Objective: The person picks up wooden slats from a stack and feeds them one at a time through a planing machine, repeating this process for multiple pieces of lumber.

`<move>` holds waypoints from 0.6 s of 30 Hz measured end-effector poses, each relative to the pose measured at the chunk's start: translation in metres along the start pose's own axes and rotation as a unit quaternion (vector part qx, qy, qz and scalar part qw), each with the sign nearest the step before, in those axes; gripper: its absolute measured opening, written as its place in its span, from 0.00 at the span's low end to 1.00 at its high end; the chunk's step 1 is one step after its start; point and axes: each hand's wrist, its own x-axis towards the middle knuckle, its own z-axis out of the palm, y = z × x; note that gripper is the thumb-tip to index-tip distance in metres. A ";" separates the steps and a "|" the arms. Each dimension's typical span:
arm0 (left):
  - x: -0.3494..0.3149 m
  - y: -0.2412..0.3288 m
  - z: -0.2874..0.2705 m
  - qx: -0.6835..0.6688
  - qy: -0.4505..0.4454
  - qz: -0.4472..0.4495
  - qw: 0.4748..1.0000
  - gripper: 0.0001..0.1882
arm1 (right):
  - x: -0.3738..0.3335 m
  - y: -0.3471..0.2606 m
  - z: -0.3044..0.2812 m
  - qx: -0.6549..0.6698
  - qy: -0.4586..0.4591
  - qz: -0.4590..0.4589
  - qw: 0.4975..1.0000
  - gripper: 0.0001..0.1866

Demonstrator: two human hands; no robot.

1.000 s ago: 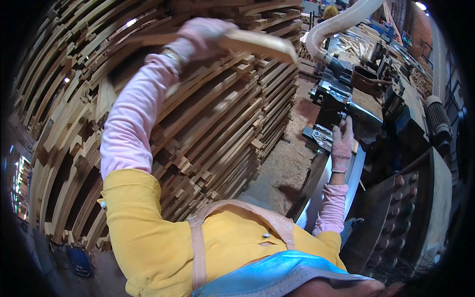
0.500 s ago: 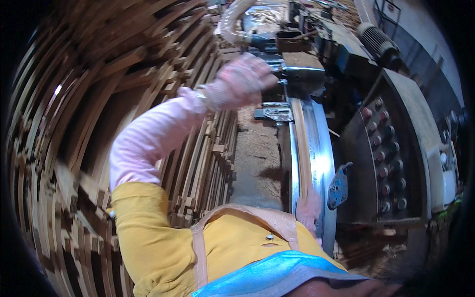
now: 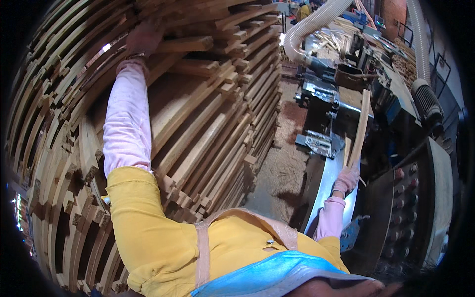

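My right hand, in a pale pink glove, is closed around the near end of a wooden strip. That strip slants up over the metal machine bed, and a shorter piece of wood shows beside it. Far to the left, my left arm is stretched out to the stacked wooden strips. There my left hand, gloved too, is at the upper part of the pile beside a jutting strip. Shadow and blur hide its fingers, so its grip cannot be made out.
A metal clamp-like guide sits along the bed. To the right stands a control panel with rows of knobs. Behind are a ribbed clear hose and a motor. Sawdust covers the floor between pile and machine.
My left hand has gone from beside the machine to the wood pile at the left. My right hand has moved forward along the bed, its strip now raised at the far end. The view has turned left.
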 end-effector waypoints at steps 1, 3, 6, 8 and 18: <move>-0.004 -0.008 0.014 0.041 -0.021 -0.005 0.999 0.34 | 0.006 0.004 0.005 0.042 0.006 -0.006 0.999 0.22; -0.009 -0.033 0.016 0.093 -0.048 0.019 0.994 0.31 | -0.003 -0.014 -0.003 0.085 -0.079 0.043 0.992 0.23; -0.004 -0.106 0.071 0.153 -0.034 -0.005 0.988 0.31 | -0.072 0.036 0.006 0.055 -0.044 0.020 0.997 0.27; -0.004 -0.125 0.082 0.165 -0.050 -0.050 0.984 0.30 | -0.115 0.004 -0.104 -0.030 -0.230 0.103 0.967 0.27; -0.027 -0.104 0.081 0.188 0.105 0.095 0.972 0.24 | -0.192 0.090 -0.124 -0.036 -0.117 -0.042 0.992 0.17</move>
